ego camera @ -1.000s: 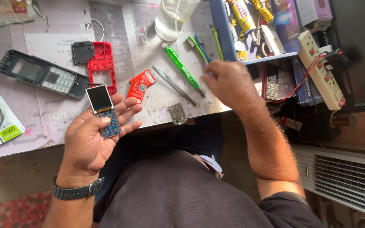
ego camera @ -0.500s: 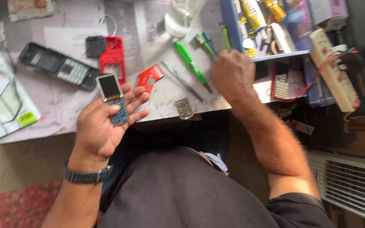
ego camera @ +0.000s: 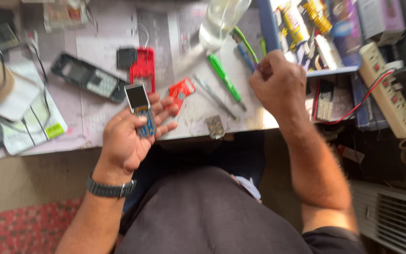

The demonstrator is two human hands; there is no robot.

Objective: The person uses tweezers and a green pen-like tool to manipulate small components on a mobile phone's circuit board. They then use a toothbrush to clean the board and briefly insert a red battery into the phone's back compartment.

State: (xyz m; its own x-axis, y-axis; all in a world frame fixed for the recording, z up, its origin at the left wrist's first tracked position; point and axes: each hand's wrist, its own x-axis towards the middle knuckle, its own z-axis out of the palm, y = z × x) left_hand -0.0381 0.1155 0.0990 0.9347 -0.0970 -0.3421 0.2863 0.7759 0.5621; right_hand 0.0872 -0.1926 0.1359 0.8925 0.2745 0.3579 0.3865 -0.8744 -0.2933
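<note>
My left hand (ego camera: pixel 128 136) lies palm up at the table's front edge. It holds a bare phone board with a small screen (ego camera: pixel 139 107) across its fingers. My right hand (ego camera: pixel 278 84) is raised over the table's right part, next to a blue tray (ego camera: pixel 269 28). Its fingers are closed around the end of a thin green-handled tool (ego camera: pixel 245 44). A green screwdriver (ego camera: pixel 224 77) and grey tweezers (ego camera: pixel 212 96) lie between the two hands. A red phone frame (ego camera: pixel 143 66) and a small red part (ego camera: pixel 180 90) lie just beyond my left fingertips.
A black phone housing with keypad (ego camera: pixel 90 80) lies at the left. A clear bottle (ego camera: pixel 219 21) stands at the back. A small metal piece (ego camera: pixel 214 126) sits at the table edge. The blue tray holds tubes. A white power strip (ego camera: pixel 388 89) and another keypad phone (ego camera: pixel 325 99) lie at the right.
My right hand moved away from the table's edge toward the tools by the blue tray and closed on the thin green tool. My left hand kept hold of the board.
</note>
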